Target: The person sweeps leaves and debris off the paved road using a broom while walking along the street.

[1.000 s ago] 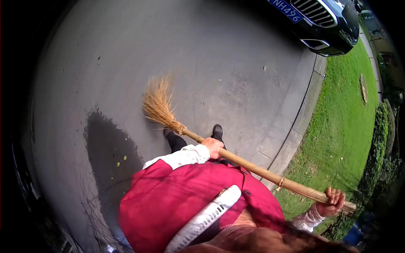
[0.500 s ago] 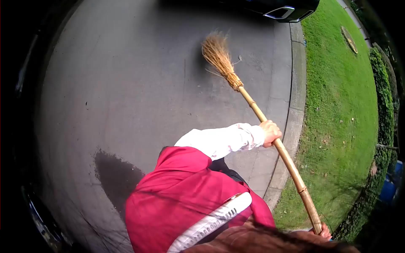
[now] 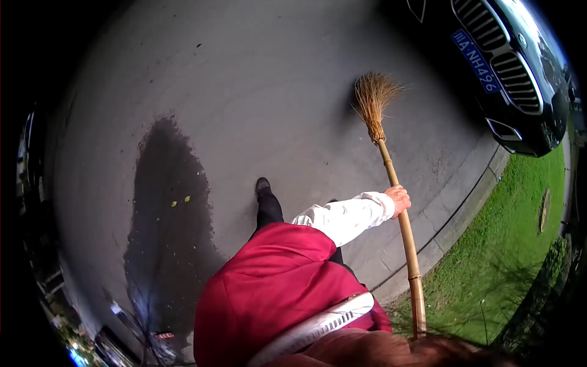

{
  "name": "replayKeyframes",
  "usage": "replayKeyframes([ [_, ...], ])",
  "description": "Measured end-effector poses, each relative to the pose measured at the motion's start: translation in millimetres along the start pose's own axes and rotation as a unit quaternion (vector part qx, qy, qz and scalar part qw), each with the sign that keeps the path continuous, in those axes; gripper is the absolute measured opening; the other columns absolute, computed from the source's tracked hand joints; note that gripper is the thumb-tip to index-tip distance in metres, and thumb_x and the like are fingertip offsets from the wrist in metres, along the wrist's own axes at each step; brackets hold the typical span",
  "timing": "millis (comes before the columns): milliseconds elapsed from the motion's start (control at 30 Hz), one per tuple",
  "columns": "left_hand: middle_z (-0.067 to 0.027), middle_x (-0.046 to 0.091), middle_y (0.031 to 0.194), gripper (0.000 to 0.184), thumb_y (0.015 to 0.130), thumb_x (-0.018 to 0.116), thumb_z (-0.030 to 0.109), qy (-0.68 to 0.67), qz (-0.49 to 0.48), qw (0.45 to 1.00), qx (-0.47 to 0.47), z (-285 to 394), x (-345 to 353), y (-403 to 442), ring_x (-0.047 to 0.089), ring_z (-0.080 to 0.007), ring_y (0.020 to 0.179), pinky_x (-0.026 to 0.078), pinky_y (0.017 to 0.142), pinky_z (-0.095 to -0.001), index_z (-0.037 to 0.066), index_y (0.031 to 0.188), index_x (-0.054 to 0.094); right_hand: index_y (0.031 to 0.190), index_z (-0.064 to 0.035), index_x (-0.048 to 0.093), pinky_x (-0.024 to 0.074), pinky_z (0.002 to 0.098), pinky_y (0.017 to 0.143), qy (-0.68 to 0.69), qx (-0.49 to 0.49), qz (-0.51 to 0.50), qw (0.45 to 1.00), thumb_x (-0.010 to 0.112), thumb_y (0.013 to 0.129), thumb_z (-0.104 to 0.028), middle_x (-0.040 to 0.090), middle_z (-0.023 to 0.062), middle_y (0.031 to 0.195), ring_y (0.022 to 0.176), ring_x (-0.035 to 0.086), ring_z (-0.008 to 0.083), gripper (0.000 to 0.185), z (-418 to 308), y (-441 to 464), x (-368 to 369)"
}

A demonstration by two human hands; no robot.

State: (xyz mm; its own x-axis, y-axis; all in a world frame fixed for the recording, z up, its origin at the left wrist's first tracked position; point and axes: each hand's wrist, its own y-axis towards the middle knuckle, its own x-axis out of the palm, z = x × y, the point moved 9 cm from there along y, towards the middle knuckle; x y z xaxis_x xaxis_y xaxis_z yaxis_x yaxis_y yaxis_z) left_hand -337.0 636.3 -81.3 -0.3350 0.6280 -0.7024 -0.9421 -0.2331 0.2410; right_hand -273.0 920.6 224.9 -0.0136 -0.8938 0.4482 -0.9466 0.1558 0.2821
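My left hand [image 3: 398, 200] is wrapped round the bamboo handle of a straw broom [image 3: 411, 257], on its lower half. Fanned bristles [image 3: 374, 101] point away from me over the grey pavement, with a dark shadow beside them; whether they touch the ground I cannot tell. The handle's near end passes out of sight behind hair at the bottom edge, and my right hand does not show. A white sleeve [image 3: 348, 220] covers my left arm, beside a red garment [image 3: 275, 287].
A dark car [image 3: 520, 67] stands at the upper right. A curb [image 3: 452, 229] borders the grass [image 3: 489, 269] on the right. On the left, a dark patch [image 3: 165, 232] on the pavement [image 3: 244, 92] holds small yellow-green leaves [image 3: 187, 199]. One dark shoe [image 3: 262, 185] shows ahead.
The view has turned, bringing more of the car and the dark patch into frame. My left hand still grips the broom, now held more upright in view. My right hand has left the view.
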Motion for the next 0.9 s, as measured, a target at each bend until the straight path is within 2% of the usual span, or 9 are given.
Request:
replayKeyframes([
  [100,-0.0016,0.057,0.079,0.020,0.055,0.067,0.005,0.025,0.005,0.986,-0.166,-122,-112,-70,0.053,-0.0203,0.093,0.032,0.100,-0.0366,0.013,0.071,0.058,0.063,-0.0114,0.036,0.0392,0.0369,0.082,0.066,0.132,-0.048,0.988,0.048,0.083,-0.012,0.032,0.0003,0.059,0.059,0.039,0.0150,0.023,74,-25,60],
  [167,-0.0025,0.055,0.080,0.018,0.058,0.064,0.004,0.048,0.132,0.954,-0.264,-194,-193,-174,0.053,-0.0209,0.093,0.032,0.099,-0.0367,0.013,0.072,0.057,0.065,-0.0114,0.036,0.0398,0.0376,0.082,0.087,0.185,-0.167,0.965,0.048,0.083,-0.012,0.032,0.0000,0.060,0.059,0.039,0.0150,0.021,122,-68,123],
  [267,-0.0037,0.053,0.077,0.016,0.060,0.061,0.002,0.078,0.237,0.880,-0.405,-256,-289,-370,0.051,-0.0226,0.089,0.033,0.094,-0.0368,0.012,0.071,0.054,0.071,-0.0112,0.042,0.0372,0.0380,0.086,0.174,0.339,-0.428,0.820,0.046,0.088,-0.016,0.036,-0.0021,0.062,0.065,0.042,0.0127,0.018,164,-203,273],
  [367,-0.0042,0.053,0.073,0.015,0.060,0.060,0.003,0.140,0.319,0.789,-0.506,-257,-338,-576,0.052,-0.0255,0.083,0.038,0.081,-0.0383,0.011,0.068,0.051,0.072,-0.0124,0.038,0.0391,0.0384,0.084,0.169,0.448,-0.497,0.724,0.048,0.085,-0.014,0.035,-0.0001,0.062,0.064,0.042,0.0147,0.016,203,-348,343],
  [467,-0.0049,0.059,0.082,0.007,0.065,0.063,0.013,0.143,0.172,0.686,-0.692,-250,-312,-776,0.054,-0.0241,0.092,0.039,0.081,-0.0395,0.014,0.072,0.061,0.077,-0.0108,0.043,0.0351,0.0415,0.088,0.128,0.536,-0.584,0.596,0.051,0.083,-0.013,0.044,0.0021,0.069,0.075,0.046,0.0187,0.010,226,-494,367],
  [533,-0.0036,0.061,0.084,0.010,0.066,0.064,0.016,0.122,0.078,0.664,-0.734,-194,-331,-824,0.053,-0.0220,0.095,0.038,0.081,-0.0396,0.015,0.076,0.064,0.079,-0.0102,0.045,0.0320,0.0432,0.090,0.156,0.610,-0.570,0.529,0.052,0.081,-0.011,0.047,0.0038,0.072,0.080,0.047,0.0207,0.007,235,-542,376],
  [667,-0.0064,0.060,0.080,0.015,0.058,0.065,0.006,0.169,0.212,0.652,-0.708,-163,-385,-801,0.054,-0.0265,0.089,0.039,0.082,-0.0382,0.013,0.070,0.061,0.076,-0.0120,0.044,0.0349,0.0416,0.090,0.183,0.647,-0.536,0.509,0.054,0.081,-0.013,0.048,0.0004,0.069,0.079,0.049,0.0188,0.012,245,-527,417],
  [767,-0.0058,0.059,0.076,0.017,0.056,0.063,0.001,0.211,0.287,0.739,-0.572,-216,-437,-704,0.054,-0.0291,0.082,0.039,0.078,-0.0413,0.012,0.068,0.060,0.074,-0.0140,0.043,0.0372,0.0395,0.089,0.205,0.612,-0.492,0.584,0.054,0.082,-0.015,0.043,-0.0014,0.066,0.075,0.047,0.0168,0.014,258,-447,456],
  [900,-0.0065,0.057,0.073,0.015,0.056,0.063,0.003,0.181,0.249,0.846,-0.435,-297,-502,-499,0.054,-0.0279,0.083,0.040,0.078,-0.0413,0.012,0.067,0.059,0.072,-0.0127,0.041,0.0372,0.0370,0.088,0.253,0.482,-0.460,0.701,0.049,0.087,-0.018,0.038,-0.0020,0.065,0.071,0.043,0.0149,0.018,232,-304,489],
])
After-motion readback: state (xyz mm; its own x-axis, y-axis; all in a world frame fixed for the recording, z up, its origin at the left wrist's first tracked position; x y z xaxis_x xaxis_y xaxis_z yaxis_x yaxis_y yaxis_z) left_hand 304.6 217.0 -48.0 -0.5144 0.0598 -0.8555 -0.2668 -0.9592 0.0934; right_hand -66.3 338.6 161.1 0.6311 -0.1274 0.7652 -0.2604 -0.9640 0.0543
